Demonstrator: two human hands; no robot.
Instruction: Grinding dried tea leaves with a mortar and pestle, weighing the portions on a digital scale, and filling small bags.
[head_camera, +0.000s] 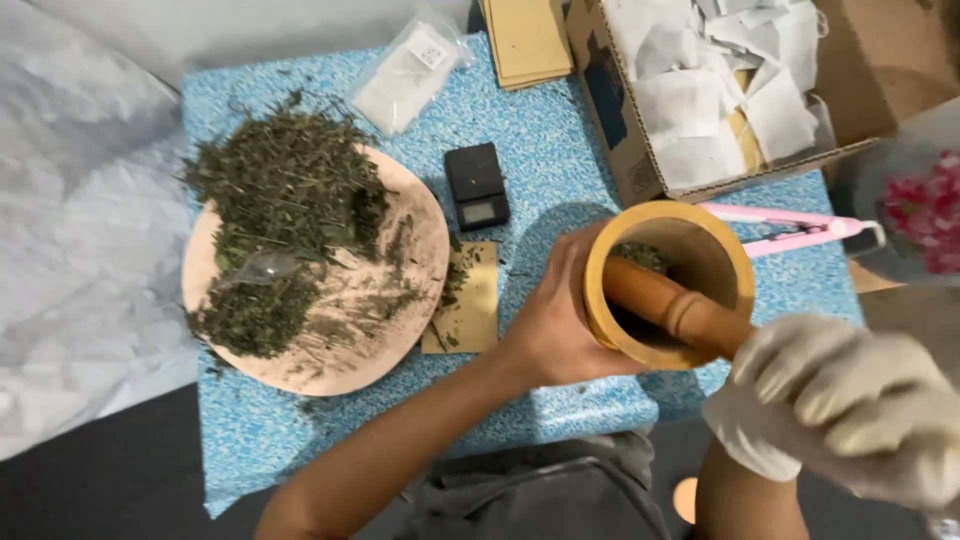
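One wooden mortar (668, 285) is being steadied on the blue bench (560, 150) by the bare left hand (560, 320), wrapped around its left wall. One wooden pestle (672, 305) is being gripped by the gloved right hand (840, 400), its long axis slanting from lower right down into the bowl.

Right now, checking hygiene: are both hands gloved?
No, only the right hand on the pestle is gloved; the left hand is bare.

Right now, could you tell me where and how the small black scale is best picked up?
Probably grip the scale across its two long side edges, coming straight down from above. It lies flat on the blue table, a low rectangular block with both sides free; the wooden plate sits just left, apart from it.
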